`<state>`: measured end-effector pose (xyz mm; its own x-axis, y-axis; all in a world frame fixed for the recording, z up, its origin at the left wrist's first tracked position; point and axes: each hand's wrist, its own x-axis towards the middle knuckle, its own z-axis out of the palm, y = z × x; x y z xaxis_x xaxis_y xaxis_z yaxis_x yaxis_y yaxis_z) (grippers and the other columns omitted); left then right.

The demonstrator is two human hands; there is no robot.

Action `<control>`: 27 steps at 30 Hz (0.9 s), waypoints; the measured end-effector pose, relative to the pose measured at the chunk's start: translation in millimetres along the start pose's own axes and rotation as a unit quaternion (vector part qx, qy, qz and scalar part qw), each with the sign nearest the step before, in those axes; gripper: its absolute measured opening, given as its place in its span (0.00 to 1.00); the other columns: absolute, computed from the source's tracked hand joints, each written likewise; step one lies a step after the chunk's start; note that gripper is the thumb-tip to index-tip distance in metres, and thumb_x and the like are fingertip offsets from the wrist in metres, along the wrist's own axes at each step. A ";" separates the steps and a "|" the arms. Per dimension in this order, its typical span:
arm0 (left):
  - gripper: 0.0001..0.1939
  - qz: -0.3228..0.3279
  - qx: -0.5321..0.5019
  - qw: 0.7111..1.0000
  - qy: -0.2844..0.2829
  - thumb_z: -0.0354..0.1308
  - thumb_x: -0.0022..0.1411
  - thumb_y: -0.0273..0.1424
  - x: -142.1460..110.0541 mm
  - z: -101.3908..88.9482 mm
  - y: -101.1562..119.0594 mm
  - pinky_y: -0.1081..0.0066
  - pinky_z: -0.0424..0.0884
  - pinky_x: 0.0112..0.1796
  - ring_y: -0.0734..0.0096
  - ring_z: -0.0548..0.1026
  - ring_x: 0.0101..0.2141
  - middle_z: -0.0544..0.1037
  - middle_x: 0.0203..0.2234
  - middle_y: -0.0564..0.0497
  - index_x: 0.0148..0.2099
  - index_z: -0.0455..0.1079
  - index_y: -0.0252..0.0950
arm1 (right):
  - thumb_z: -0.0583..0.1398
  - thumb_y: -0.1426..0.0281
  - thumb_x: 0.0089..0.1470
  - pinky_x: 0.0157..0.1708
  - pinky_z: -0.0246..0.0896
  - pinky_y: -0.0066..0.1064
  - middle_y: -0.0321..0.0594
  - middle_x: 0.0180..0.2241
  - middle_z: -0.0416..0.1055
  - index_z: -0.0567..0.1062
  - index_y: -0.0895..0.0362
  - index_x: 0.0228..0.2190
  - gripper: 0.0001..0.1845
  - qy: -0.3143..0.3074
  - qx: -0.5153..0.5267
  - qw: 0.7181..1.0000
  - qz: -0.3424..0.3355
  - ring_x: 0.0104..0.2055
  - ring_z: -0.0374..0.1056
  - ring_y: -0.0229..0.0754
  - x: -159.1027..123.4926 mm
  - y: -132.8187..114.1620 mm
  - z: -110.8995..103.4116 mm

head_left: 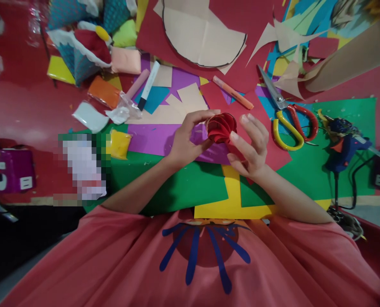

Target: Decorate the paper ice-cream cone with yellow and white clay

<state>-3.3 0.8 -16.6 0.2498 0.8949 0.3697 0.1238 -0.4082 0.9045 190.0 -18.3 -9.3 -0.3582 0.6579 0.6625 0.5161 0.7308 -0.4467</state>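
A round red ornament of fanned paper folds (222,127) is between my hands, above the purple and red sheets. My left hand (190,138) curves around its left side, thumb below and fingers above, and grips it. On the other side, my right hand (252,147) has its fingers apart and bent. One of its fingertips is at the ornament's right edge; whether it presses on the paper I cannot tell. Beneath the hands lie a purple sheet (151,140) and a red sheet (273,157).
To the right lie scissors (281,102) with yellow and red handles and a blue glue gun (345,153) with a cable. An orange marker (233,91), a white marker (149,84), clay packets (105,91) and a large cream cutout (205,34) lie farther back. Green sheets (177,183) cover the front.
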 end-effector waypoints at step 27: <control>0.30 -0.073 0.009 0.990 -0.121 0.59 0.59 0.50 1.1 -1.5 3.1 0.61 0.73 0.46 0.60 0.74 0.46 0.74 0.46 0.45 0.56 0.63 0.37 | 0.49 0.60 0.64 0.65 0.54 0.46 0.34 0.64 0.57 0.49 0.37 0.65 0.30 -0.026 0.078 0.993 0.079 0.67 0.55 0.47 9.4 2.4 -6.5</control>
<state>-4.1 0.8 -13.1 0.4510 0.8760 0.1708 0.1923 -0.2823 0.9399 193.0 -11.6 -0.2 -0.3239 0.7723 0.5465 0.4430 0.6342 -0.6337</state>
